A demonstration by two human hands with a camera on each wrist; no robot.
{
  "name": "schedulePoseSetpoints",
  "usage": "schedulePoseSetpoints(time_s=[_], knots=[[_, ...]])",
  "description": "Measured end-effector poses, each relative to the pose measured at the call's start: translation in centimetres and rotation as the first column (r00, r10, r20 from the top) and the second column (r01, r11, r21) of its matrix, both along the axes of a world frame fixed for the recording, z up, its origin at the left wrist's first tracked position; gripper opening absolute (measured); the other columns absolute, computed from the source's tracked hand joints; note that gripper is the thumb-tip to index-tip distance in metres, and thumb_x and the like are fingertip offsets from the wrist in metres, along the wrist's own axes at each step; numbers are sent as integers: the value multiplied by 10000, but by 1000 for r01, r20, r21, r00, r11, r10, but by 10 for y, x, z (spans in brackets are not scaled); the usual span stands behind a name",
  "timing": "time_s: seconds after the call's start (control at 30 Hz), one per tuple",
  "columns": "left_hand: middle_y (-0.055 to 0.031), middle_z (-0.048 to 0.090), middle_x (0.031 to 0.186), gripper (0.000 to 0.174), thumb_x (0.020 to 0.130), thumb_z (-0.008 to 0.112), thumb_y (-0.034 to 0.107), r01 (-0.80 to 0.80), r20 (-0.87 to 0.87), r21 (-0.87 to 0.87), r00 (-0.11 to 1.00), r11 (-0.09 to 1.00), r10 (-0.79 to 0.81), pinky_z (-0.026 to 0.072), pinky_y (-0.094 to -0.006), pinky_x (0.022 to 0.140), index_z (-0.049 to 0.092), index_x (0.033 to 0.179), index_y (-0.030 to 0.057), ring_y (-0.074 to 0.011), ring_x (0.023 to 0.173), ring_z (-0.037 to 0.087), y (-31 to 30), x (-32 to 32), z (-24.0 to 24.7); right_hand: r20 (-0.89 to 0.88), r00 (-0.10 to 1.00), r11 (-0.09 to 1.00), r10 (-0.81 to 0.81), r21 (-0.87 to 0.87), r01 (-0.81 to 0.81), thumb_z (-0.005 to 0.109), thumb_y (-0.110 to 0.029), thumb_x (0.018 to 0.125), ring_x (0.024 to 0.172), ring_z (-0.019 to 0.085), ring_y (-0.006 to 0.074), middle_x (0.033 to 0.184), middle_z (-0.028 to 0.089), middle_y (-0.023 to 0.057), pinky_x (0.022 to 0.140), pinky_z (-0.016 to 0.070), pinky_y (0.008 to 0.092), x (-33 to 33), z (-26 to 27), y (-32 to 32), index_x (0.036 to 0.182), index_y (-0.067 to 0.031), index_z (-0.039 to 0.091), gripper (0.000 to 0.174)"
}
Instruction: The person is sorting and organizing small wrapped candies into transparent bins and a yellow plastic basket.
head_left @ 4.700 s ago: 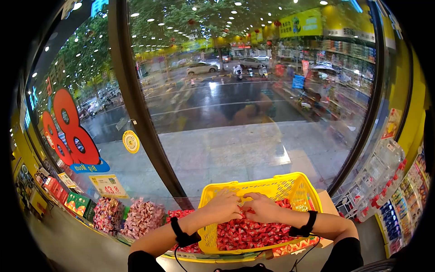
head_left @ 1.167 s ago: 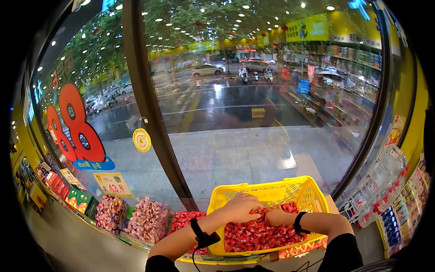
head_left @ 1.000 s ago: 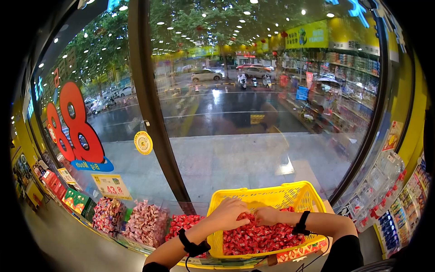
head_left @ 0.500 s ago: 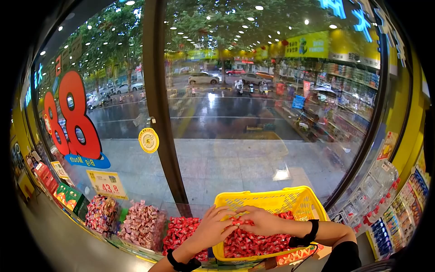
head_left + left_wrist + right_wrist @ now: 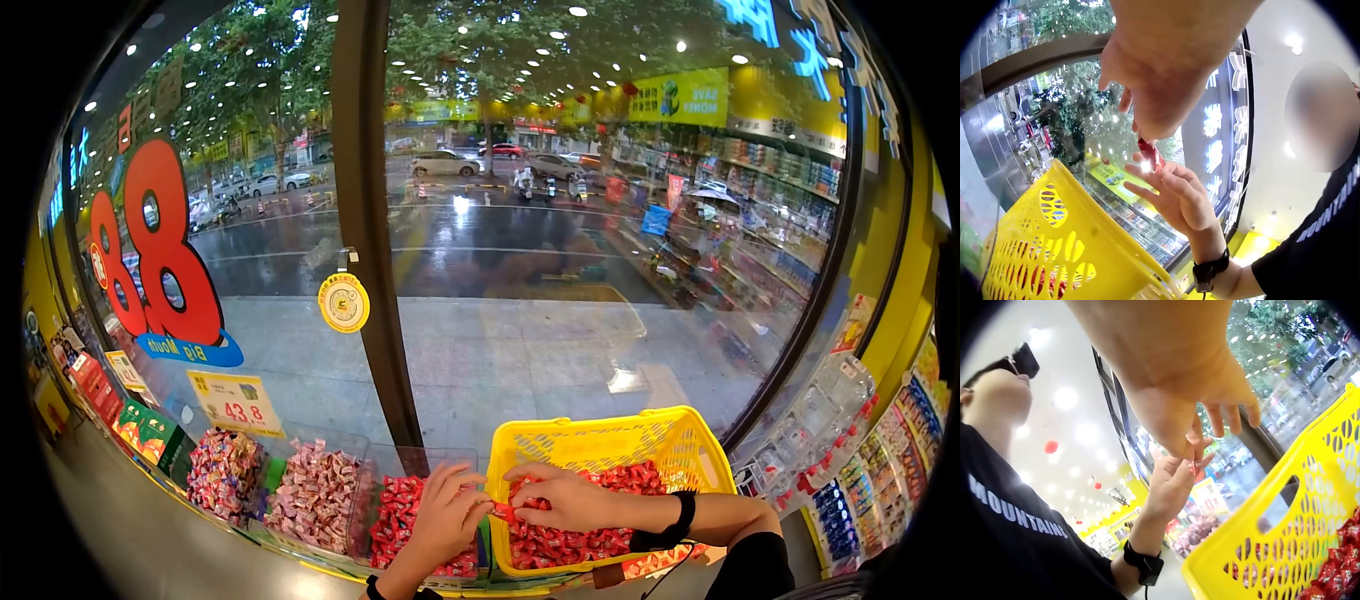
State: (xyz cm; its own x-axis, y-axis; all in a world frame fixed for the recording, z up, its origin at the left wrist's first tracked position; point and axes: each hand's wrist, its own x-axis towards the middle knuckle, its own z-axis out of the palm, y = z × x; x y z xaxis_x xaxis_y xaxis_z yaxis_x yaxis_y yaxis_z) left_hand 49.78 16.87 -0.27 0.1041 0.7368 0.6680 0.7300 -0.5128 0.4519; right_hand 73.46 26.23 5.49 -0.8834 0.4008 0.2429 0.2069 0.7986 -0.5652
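My left hand (image 5: 445, 515) and right hand (image 5: 567, 500) meet at the left rim of a yellow plastic basket (image 5: 700, 450). Between their fingertips is one red wrapped candy (image 5: 503, 512). In the left wrist view, the candy (image 5: 1152, 156) spans from my left fingertips above to the right hand (image 5: 1182, 197) below. My right thumb and forefinger pinch its other end, while the other right fingers spread. Seen from the right wrist, the candy (image 5: 1194, 467) is small and partly covered by fingers. Many red wrapped candies (image 5: 590, 545) fill the basket's bottom.
Left of the basket, clear bins hold red candies (image 5: 395, 520), pink-wrapped candies (image 5: 312, 495) and multicoloured candies (image 5: 225, 475). A price sign (image 5: 237, 403) stands behind them. A large window with a dark frame post (image 5: 375, 250) rises ahead. Clear containers (image 5: 820, 410) hang on a rack at right.
Both hands have shifted left from over the candies to the basket's left rim, with the red candy now showing between them. The head view has turned slightly.
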Motion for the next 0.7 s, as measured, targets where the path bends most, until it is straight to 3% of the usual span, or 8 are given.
schedulePoseSetpoints(time_s=[0.17,0.23,0.3,0.37,0.47,0.6,0.67,0.7], knots=[[-147,636,1194,86,912,715,73,-292,34,31,956,956,291,403,-570,1115,663,970,36,-409,1270,559,-8,-36,-46,114,993,999,43,15,-45,730,-248,954,1161,639,362,1351,624,174,1015,516,444,19,-16,15,1074,-82,729,205],[-156,621,1214,100,923,709,111,-393,-34,-83,920,916,391,404,-568,1105,670,980,38,-415,1267,547,-10,-52,-91,177,984,999,35,33,-41,718,-283,968,1135,655,365,1268,657,166,985,528,455,41,-38,35,1083,-86,730,229],[-162,608,1246,132,931,706,158,-462,-166,-161,884,872,438,401,-567,1102,681,994,45,-416,1271,536,-15,-63,-146,399,916,997,41,-81,-9,694,-319,981,1122,669,353,1204,687,142,964,534,465,65,-61,60,1084,-82,731,261],[-165,598,1290,177,935,708,215,-511,-346,-192,834,838,429,395,-567,1106,694,1014,57,-411,1283,525,-20,-68,-189,686,727,998,24,-58,22,677,-364,997,1112,677,329,1170,708,120,893,551,497,91,-84,87,1116,-115,751,285],[-161,610,1296,217,924,722,274,-489,-295,-253,861,835,414,398,-576,1098,721,1038,89,-411,1284,526,-27,-56,-177,887,452,987,100,-146,68,675,-432,1004,1131,671,333,1214,711,139,848,571,523,143,-179,147,1189,-123,760,369],[-150,626,1290,214,901,787,292,-363,-104,-215,931,907,349,393,-569,1115,740,1021,122,-395,1292,526,-7,-47,-100,957,284,991,-53,15,134,714,-486,976,1146,653,376,1252,693,178,897,576,550,156,-167,134,1277,-104,733,486],[-146,621,1324,219,879,806,235,-283,-82,-175,959,943,272,413,-536,1111,746,1050,112,-395,1301,534,-1,-37,-48,976,179,987,-122,100,127,733,-490,963,1179,634,407,1307,667,197,958,563,567,138,-142,116,1305,-84,715,532],[-145,620,1336,226,871,808,218,-234,-65,-162,972,959,227,420,-530,1107,746,1062,115,-397,1301,540,1,-26,-18,970,187,975,-153,118,186,745,-494,955,1285,558,449,1457,556,217,987,531,628,135,-135,110,1307,-89,714,538]])
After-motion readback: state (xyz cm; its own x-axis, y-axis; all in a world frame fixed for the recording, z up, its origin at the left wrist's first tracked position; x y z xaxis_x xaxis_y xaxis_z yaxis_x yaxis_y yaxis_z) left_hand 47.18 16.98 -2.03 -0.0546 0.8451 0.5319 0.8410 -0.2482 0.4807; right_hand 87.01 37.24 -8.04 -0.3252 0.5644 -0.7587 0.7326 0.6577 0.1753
